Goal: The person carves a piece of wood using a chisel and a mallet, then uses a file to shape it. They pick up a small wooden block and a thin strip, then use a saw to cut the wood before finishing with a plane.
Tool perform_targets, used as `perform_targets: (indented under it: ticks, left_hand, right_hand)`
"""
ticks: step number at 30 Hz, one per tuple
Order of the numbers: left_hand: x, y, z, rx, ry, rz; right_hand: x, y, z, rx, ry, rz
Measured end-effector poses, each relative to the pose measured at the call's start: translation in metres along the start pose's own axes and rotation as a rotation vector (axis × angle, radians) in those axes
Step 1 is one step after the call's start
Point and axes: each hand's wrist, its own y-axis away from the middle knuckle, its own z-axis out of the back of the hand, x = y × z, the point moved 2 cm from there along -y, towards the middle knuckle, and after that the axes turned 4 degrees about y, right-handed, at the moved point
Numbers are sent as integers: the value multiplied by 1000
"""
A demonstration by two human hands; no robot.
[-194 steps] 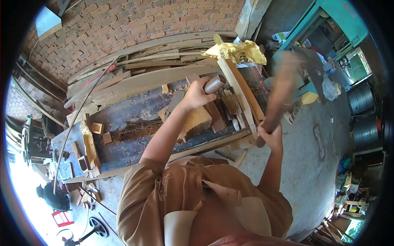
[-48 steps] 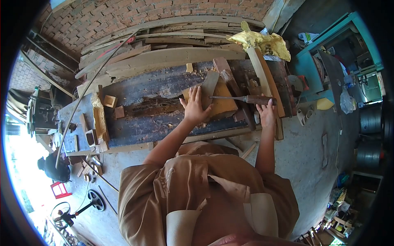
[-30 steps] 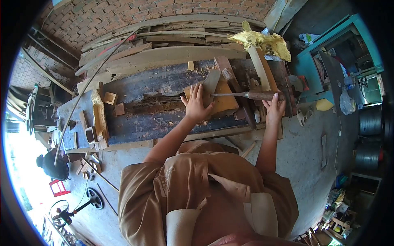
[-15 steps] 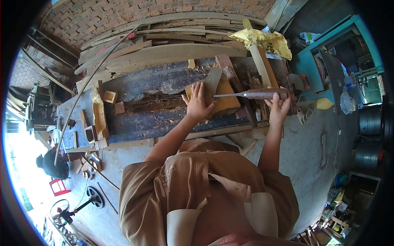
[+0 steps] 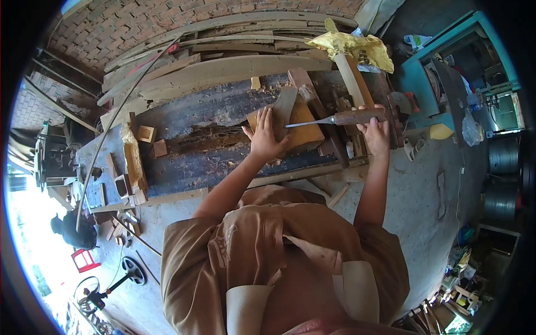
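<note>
My left hand point(image 5: 266, 138) lies with its fingers spread on a yellowish wood block point(image 5: 307, 135) and against a flat grey-brown wood piece point(image 5: 285, 104) on top of it. In my right hand point(image 5: 375, 131) is the wooden handle of a chisel point(image 5: 357, 116), gripped by the fingers. The chisel's thin metal blade points left, and its tip is over the block, close to the grey-brown piece. A dark reddish wood bar point(image 5: 319, 109) lies right beside the block on the dark workbench point(image 5: 223, 176).
A hollowed wood piece point(image 5: 133, 159) and small blocks point(image 5: 147, 134) lie on the bench's left. Long boards point(image 5: 223, 68) are stacked behind it. A yellow bag point(image 5: 357, 49) lies at the back right, near a teal cabinet point(image 5: 416, 84). A red stool point(image 5: 85, 260) stands lower left.
The chisel handle has risen slightly in my right hand, so the blade slopes down more to the left. My left hand stays on the block. The whole view has shifted a little.
</note>
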Motion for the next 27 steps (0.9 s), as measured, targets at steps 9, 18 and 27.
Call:
perform_targets:
  ticks: [9,18,27]
  left_hand:
    - [1,0,-2,3,19,33]
    - [2,-1,-3,-6,38,57]
    - [7,2,2,-25,91,2]
  right_hand:
    - [3,-6,-12,-244,224,-49]
    - [17,-11,-71,-563,576,15]
    - [30,1,-78,-236,516,209]
